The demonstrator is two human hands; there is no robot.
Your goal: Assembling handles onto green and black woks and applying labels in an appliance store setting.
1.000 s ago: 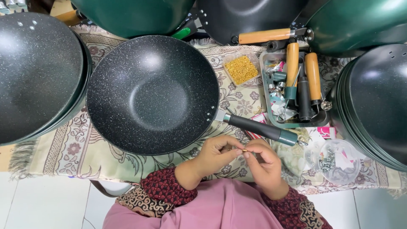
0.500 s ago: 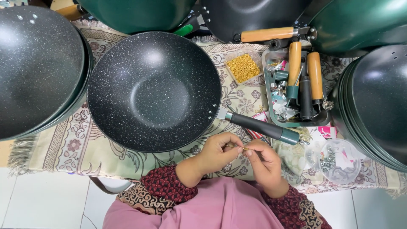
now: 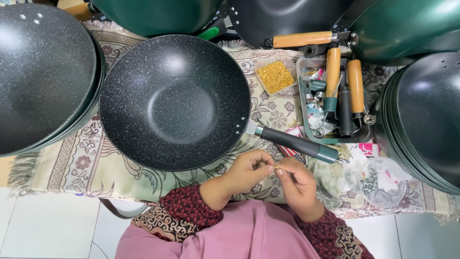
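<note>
Stacked pans, far left [image 3: 43, 76]: dark speckled bowls nested one inside another at the cloth's edge, parked out of the working space.
Patterned cloth [image 3: 86, 163]: spread under everything, likely there to keep the coated metal from scraping.
Centre wok [image 3: 175, 100]: lying flat and open side up, right in front of the person; its dark handle [image 3: 294, 143] with the green end cap points to the right, ending just above the hands.
Left hand [image 3: 247, 172]: fingers curled in tight, tips pinched narrow on a small brass-coloured piece [image 3: 271, 168], held close over the lap just below the handle.
Small piece: sits between both hands' fingertips, too tiny to tell its exact kind; probably a fastener.
Right hand [image 3: 297, 184]: thumb and forefinger closed narrow, meeting the left fingertips on that same piece, other fingers folded under.
Box of gold bits [image 3: 275, 76]: clear tub full of tiny yellow parts, placed beside the wok's rim.
Grey tray [image 3: 302, 103]: holds wooden-grip handles [image 3: 355, 86] and metal fittings, loose parts gathered in one spot.
Clear tub of screws [image 3: 376, 180]: silvery hardware just right of the hands.
Right stack of pans [image 3: 421, 120]: more nested bowls, set apart from the centre wok.
</note>
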